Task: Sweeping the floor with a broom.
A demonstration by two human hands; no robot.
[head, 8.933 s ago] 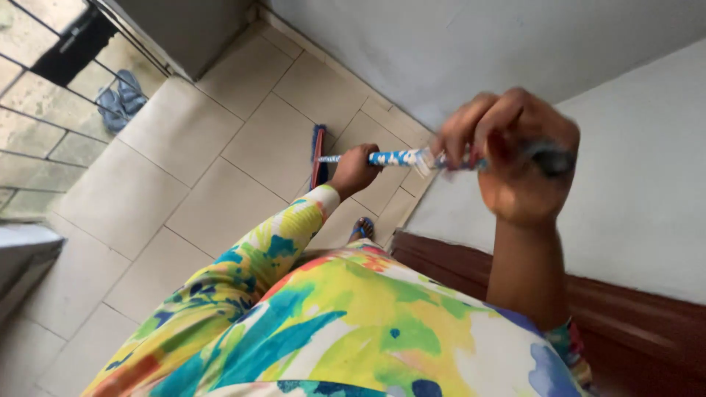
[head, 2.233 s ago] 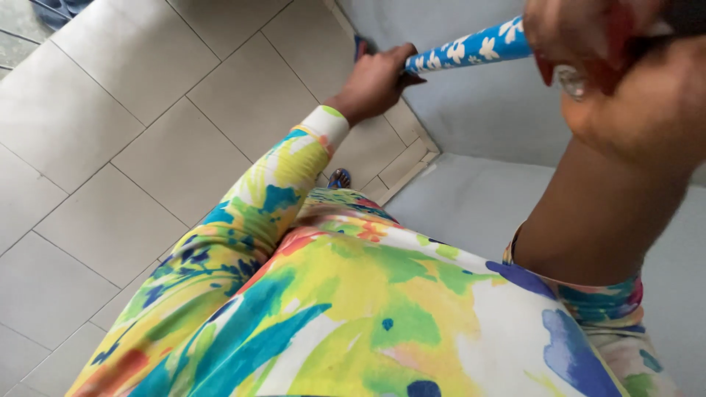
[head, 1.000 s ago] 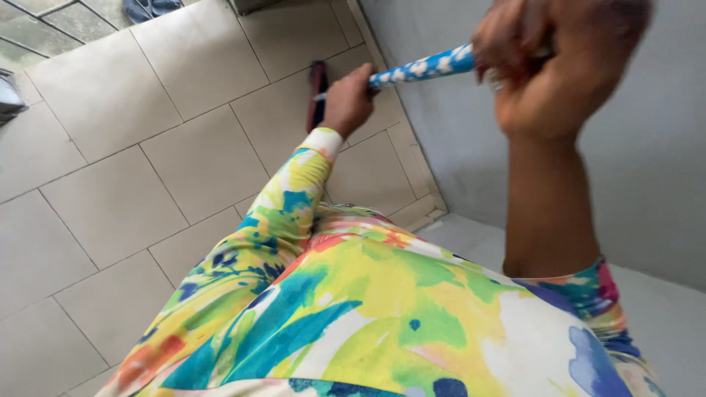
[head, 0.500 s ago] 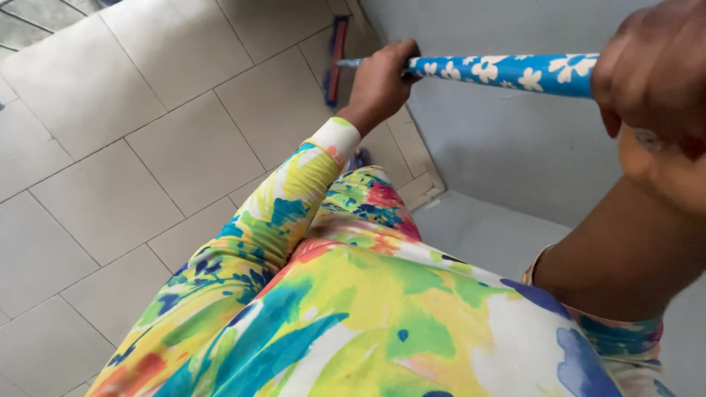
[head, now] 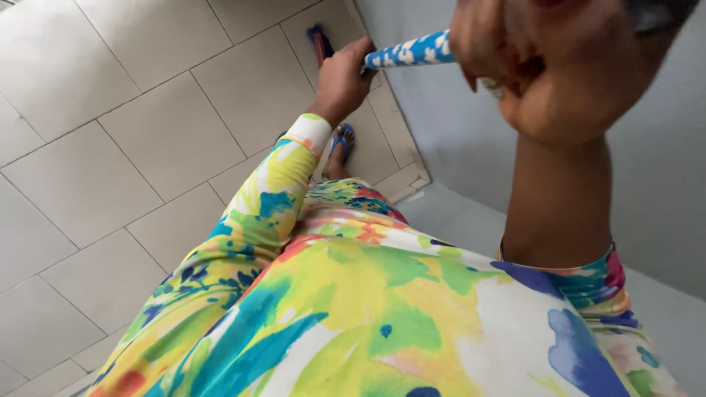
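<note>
I hold a long broom by its blue handle with white flowers (head: 408,51). My left hand (head: 340,77) grips the handle low down, close to the floor. Higher up, close to the camera and blurred, my right hand (head: 559,62) is closed around the upper part of the handle. The broom head (head: 319,43), red and blue, rests on the beige tiled floor (head: 147,140) near the grey wall. My foot in a blue sandal (head: 340,140) shows just below my left hand.
A grey wall (head: 456,140) with a tiled skirting runs along the right and turns a corner (head: 421,176) near my foot. Large beige tiles cover the floor to the left. My bright multicoloured clothing fills the lower part of the view.
The broom head has shifted slightly left and nearer my foot. My right hand has come in toward the centre of the view, covering more of the handle. My sandalled foot now shows.
</note>
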